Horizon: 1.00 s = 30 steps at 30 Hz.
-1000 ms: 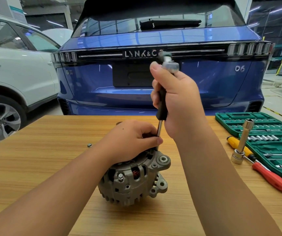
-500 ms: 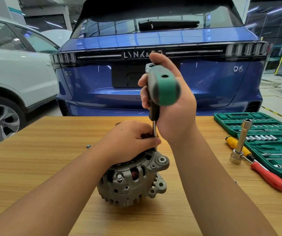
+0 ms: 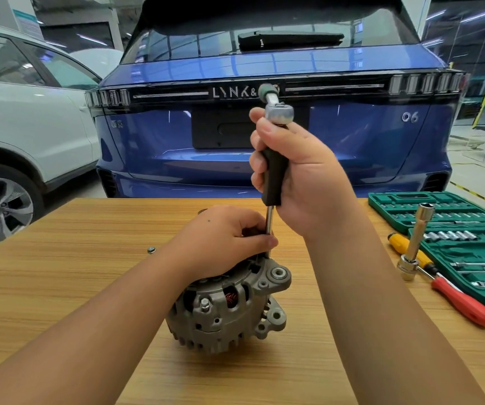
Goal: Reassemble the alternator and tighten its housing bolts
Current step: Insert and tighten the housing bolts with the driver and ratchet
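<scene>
A grey alternator (image 3: 226, 311) stands on the wooden table (image 3: 60, 258), copper windings visible through its housing slots. My left hand (image 3: 226, 238) rests on top of it, and its fingers pinch the thin steel shaft of a driver tool (image 3: 274, 176) that stands upright at the housing's rim. My right hand (image 3: 296, 173) grips the tool's black handle. A ratchet head (image 3: 279, 112) with a green handle sits on the tool's top end. The bolt under the shaft tip is hidden by my fingers.
An open green socket case (image 3: 446, 223) lies at the right. Beside it are a steel socket extension (image 3: 413, 247) leaning upright, a yellow-handled screwdriver (image 3: 405, 247) and a red-handled screwdriver (image 3: 463, 305). A small loose nut (image 3: 151, 249) sits left of the alternator. A blue car (image 3: 264, 127) is parked behind the table.
The ratchet's green handle, which pointed toward me half a second ago, has swung away to the far side again. My left hand and the alternator have stayed in place.
</scene>
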{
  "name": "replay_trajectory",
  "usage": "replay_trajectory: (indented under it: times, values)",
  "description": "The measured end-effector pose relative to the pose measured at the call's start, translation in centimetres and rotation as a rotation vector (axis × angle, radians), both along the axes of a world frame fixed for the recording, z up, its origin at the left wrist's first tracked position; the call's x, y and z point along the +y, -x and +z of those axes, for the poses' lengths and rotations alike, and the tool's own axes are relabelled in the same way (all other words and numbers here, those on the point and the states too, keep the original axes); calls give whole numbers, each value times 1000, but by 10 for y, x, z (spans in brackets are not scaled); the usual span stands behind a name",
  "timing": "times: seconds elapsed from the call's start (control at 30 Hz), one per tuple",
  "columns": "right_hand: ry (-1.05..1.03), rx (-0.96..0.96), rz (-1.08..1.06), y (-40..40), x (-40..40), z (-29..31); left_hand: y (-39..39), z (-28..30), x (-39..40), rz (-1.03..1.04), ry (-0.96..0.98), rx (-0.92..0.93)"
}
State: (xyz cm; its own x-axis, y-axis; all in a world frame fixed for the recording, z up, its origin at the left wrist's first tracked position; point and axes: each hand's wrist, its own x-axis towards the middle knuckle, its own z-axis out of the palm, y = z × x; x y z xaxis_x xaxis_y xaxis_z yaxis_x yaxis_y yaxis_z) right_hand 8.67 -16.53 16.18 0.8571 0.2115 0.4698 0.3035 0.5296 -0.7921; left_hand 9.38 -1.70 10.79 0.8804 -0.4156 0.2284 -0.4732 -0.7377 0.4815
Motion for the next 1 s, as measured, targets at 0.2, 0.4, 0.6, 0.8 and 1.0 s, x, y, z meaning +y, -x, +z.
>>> replay_trajectory:
  times: [0.2, 0.4, 0.6, 0.8, 1.0]
  values:
    - [-32, -157, -118, -2, 11, -8, 1, 1, -1, 7, 0, 16]
    - [-21, -325, -143, -3, 17, -12, 0, 0, -1, 8, -1, 20]
    - [-150, -207, 166, -7, 6, -14, -1, 0, 0, 4, -2, 1]
    - [-119, -98, -122, -1, 11, -6, 0, -1, -1, 5, -13, 5]
    - [-30, -41, -295, -1, -3, -3, 1, 1, 0, -22, -12, -4]
